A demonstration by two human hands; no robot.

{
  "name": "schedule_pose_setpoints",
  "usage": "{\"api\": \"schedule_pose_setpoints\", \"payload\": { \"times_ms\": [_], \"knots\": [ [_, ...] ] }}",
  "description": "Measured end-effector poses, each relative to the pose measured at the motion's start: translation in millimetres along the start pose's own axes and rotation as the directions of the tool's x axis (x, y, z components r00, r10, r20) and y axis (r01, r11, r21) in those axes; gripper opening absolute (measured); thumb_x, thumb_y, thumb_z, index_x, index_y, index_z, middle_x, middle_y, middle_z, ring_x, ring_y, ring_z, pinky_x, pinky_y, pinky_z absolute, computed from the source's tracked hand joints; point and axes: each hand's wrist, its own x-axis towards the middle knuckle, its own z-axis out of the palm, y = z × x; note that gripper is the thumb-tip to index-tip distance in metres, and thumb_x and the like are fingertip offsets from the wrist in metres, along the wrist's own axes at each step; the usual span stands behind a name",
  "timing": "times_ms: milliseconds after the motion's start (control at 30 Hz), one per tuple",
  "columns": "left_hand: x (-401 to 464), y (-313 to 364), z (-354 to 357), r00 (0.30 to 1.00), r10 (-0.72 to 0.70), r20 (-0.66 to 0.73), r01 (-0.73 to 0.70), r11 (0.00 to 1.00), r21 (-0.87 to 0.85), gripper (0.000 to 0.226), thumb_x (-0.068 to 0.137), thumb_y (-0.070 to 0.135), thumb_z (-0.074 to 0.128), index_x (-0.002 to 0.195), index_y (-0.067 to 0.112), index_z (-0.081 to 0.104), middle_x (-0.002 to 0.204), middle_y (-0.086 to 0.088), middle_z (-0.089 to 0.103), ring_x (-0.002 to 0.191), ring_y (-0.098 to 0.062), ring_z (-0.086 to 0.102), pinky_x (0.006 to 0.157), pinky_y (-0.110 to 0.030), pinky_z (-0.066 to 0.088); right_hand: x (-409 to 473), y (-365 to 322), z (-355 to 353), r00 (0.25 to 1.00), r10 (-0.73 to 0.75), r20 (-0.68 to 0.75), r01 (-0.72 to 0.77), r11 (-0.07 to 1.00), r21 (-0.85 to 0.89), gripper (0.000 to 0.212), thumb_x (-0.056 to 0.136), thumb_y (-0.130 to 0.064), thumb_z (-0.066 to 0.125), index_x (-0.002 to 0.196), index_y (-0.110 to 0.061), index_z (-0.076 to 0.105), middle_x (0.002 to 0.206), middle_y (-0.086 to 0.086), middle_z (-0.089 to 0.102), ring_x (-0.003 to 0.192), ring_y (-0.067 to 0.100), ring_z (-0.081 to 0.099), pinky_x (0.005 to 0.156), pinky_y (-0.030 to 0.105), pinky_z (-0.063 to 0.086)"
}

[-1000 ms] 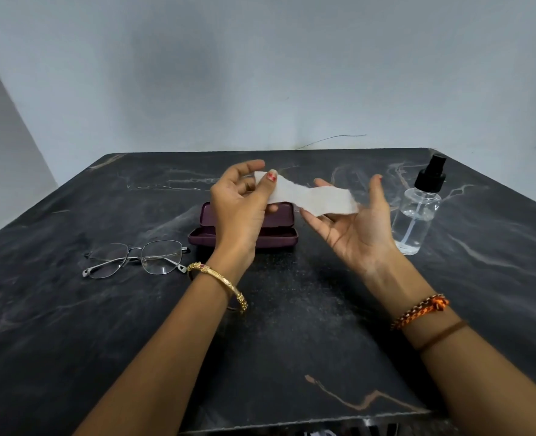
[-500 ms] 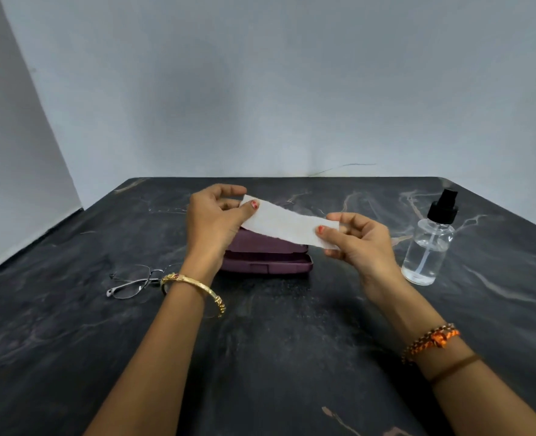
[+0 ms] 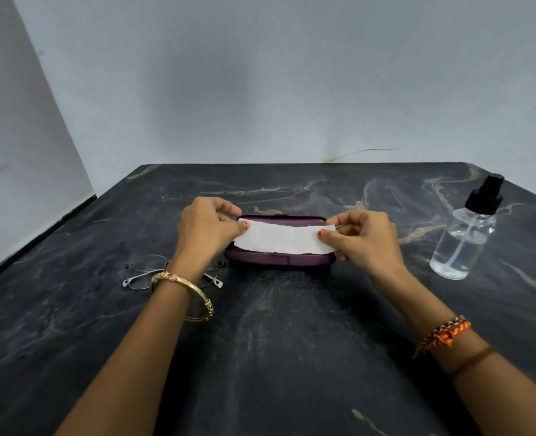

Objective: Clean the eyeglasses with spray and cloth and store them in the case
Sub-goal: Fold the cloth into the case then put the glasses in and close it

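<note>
A white cloth strip [image 3: 280, 238] is stretched flat between my two hands, just above the purple glasses case [image 3: 279, 259]. My left hand [image 3: 205, 232] pinches the cloth's left end and my right hand [image 3: 365, 239] pinches its right end. The case lies closed on the dark marble table [image 3: 276, 341]; the cloth hides its middle. Thin metal-framed eyeglasses [image 3: 148, 272] lie on the table to the left of the case, partly hidden behind my left wrist. A clear spray bottle [image 3: 463, 237] with a black pump top stands upright to the right of my right hand.
The table's left edge meets a pale wall, and a grey wall stands behind the far edge. A thin wire [image 3: 364, 151] runs along the foot of the back wall. I wear a gold bangle [image 3: 184, 291] on the left wrist and thread bands [image 3: 446, 333] on the right.
My right hand went from open under the cloth to pinching its end. Both hands moved apart and lowered, pulling the cloth straight over the case. The camera tilted up.
</note>
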Motion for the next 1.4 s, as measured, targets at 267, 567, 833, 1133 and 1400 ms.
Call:
{"api": "schedule_pose_setpoints", "payload": {
  "times_ms": [267,567,833,1133,1400],
  "knots": [
    [-6.5,4.0,0.7,0.999,-0.049,-0.005,0.049,0.998,-0.032,0.01,0.073,0.017,0.073,0.078,0.021,0.065,0.079,-0.006,0.068,0.084,-0.025,0.065,0.087,-0.043,0.052,-2.9,0.4,0.5,1.0,-0.027,-0.014,0.025,0.992,-0.126,0.007,0.073,-0.019,0.073,0.077,-0.019,0.068,0.066,0.002,0.067,0.06,0.012,0.059,0.064,0.034,0.051],
    [-9.4,5.5,3.6,1.0,-0.021,0.005,0.02,0.999,0.047,0.01,0.073,0.021,0.073,0.08,0.021,0.066,0.066,0.005,0.061,0.082,-0.02,0.063,0.082,-0.036,0.051,-5.2,0.6,-3.4,1.0,0.015,0.009,-0.014,0.993,-0.115,0.007,0.074,-0.013,0.072,0.076,-0.017,0.066,0.059,-0.004,0.065,0.044,0.014,0.057,0.055,0.033,0.055],
    [-12.4,8.4,5.0,1.0,-0.005,-0.006,0.005,0.996,0.083,0.012,0.075,0.023,0.072,0.084,0.023,0.065,0.073,0.003,0.065,0.085,-0.017,0.062,0.084,-0.035,0.049,-5.1,-0.9,-4.2,1.0,-0.003,0.017,0.006,0.983,-0.181,0.01,0.073,-0.013,0.073,0.081,-0.015,0.067,0.063,-0.001,0.066,0.053,0.016,0.063,0.066,0.043,0.058],
    [-19.6,10.3,17.8,0.998,0.034,0.048,-0.04,0.989,0.14,0.025,0.075,0.021,0.071,0.097,0.023,0.06,0.065,0.007,0.065,0.086,-0.015,0.063,0.087,-0.033,0.043,-3.1,-0.4,-16.6,1.0,0.007,0.029,0.003,0.94,-0.341,0.014,0.07,-0.012,0.074,0.083,-0.012,0.069,0.065,0.001,0.064,0.069,0.019,0.062,0.075,0.04,0.054],
    [-19.3,7.9,21.6,0.992,0.003,0.13,-0.029,0.98,0.198,0.036,0.072,0.023,0.073,0.105,0.021,0.058,0.086,-0.006,0.07,0.095,-0.023,0.061,0.086,-0.037,0.048,-6.3,3.5,-23.4,1.0,0.015,0.011,-0.01,0.921,-0.389,0.017,0.068,-0.015,0.077,0.083,-0.013,0.069,0.06,-0.006,0.06,0.071,0.016,0.062,0.071,0.03,0.051]
  ]
}}
